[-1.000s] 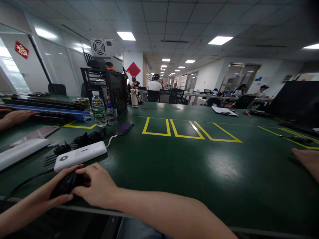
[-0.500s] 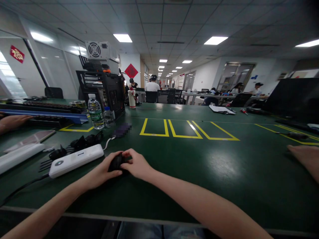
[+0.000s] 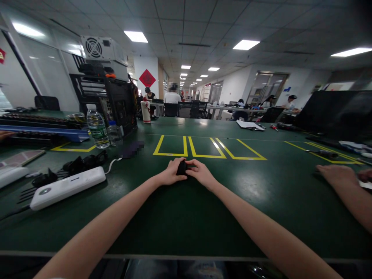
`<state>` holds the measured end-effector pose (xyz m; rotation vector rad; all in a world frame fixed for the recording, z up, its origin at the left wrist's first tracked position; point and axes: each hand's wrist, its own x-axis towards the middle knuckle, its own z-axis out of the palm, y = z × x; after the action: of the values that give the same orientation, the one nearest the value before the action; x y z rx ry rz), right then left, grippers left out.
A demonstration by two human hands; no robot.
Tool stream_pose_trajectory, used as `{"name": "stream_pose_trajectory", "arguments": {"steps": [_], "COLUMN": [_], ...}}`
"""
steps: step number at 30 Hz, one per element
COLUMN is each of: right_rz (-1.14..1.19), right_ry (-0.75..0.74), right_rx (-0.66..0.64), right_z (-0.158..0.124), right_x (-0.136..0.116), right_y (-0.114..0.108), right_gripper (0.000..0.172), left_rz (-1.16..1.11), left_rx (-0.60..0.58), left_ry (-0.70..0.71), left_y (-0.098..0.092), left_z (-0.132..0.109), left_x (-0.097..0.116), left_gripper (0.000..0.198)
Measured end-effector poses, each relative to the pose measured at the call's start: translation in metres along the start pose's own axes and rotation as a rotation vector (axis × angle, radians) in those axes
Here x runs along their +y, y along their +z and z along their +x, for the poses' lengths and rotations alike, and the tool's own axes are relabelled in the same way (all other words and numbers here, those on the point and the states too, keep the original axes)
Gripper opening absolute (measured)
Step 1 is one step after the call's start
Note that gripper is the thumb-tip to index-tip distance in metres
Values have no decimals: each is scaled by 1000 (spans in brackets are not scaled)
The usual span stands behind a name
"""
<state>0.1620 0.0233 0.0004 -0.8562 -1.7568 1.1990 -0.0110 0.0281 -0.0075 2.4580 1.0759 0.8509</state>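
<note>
A small rounded black object [image 3: 182, 167] sits between my two hands, low over the green tabletop, just in front of the yellow tape outlines. My left hand [image 3: 171, 172] wraps it from the left, thumb along its near side. From the right, the fingers and thumb of my right hand [image 3: 201, 173] pinch its other side. Much of the object is covered by fingers, so its exact kind does not show.
Yellow tape frames [image 3: 190, 157] mark the green table [image 3: 162, 217]. To the left are a white power strip [image 3: 69, 187], a water bottle [image 3: 97, 130] and an open computer case [image 3: 116, 99]. Another person's hand [image 3: 337, 174] rests at the right, beside a dark screwdriver-like tool [image 3: 324, 154].
Both hands have carried the black object rightward and farther from me, to near the tape frames. My view has turned slightly right. More of the other person's arm shows at the right.
</note>
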Motion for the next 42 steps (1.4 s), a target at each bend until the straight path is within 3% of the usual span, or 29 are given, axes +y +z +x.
{"name": "stream_pose_trajectory", "arguments": {"steps": [5, 13, 18, 23, 32, 37, 42], "right_rz": [95, 39, 49, 41, -28, -5, -48], "right_ry": [1, 39, 80, -26, 20, 120, 90], "right_rx": [10, 173, 78, 9, 96, 49, 21], "right_z": [-12, -11, -6, -8, -10, -7, -11], "right_x": [-3, 2, 7, 6, 2, 2, -3], "right_y": [4, 11, 7, 4, 7, 6, 6], "right_gripper": [33, 28, 31, 29, 27, 33, 29], "left_rz": [68, 59, 57, 44, 14, 18, 2], "left_rx": [45, 38, 60, 79, 65, 66, 60], "left_ry": [45, 47, 37, 2, 2, -6, -13], "left_y": [1, 0, 2, 6, 4, 4, 3], "left_z": [-7, -8, -9, -8, -8, -8, -9], "left_x": [9, 14, 13, 9, 10, 10, 10], "left_gripper": [65, 66, 65, 67, 66, 66, 67]}}
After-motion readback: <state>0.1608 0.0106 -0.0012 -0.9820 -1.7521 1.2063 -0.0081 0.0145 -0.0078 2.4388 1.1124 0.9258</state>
